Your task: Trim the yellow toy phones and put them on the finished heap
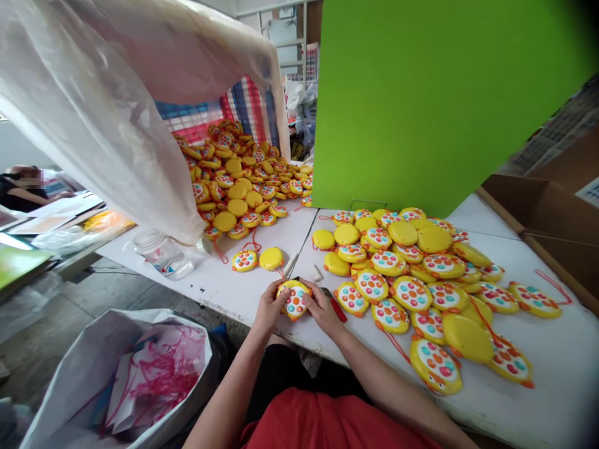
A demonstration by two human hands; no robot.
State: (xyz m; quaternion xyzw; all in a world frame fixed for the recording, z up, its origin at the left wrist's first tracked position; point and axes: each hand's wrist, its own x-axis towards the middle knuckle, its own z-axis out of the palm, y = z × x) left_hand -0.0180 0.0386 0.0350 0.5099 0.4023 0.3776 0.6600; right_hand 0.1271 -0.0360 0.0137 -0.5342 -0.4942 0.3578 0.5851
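Between my two hands, over the table's front edge, is a yellow turtle-shaped toy [294, 300] with a white top and colored round buttons. My left hand [270, 307] grips its left side, thumb on top. On its right side, my right hand [324, 312] grips it the same way. Just beyond lie a button-up toy [244, 260] with a red cord and a yellow toy [271, 258] turned face down. A red-handled tool [337, 309], partly hidden, lies beside my right hand. Small white pieces [317, 273] rest behind my hands.
Many more toys [393, 262] are heaped on the right of the white table [552, 355]. Another heap [238, 181] spills from a large bag at the back left. A clear jar [161, 252], a green board [421, 100], a cardboard box [552, 212] and a sack [60, 386] of pink cords surround me.
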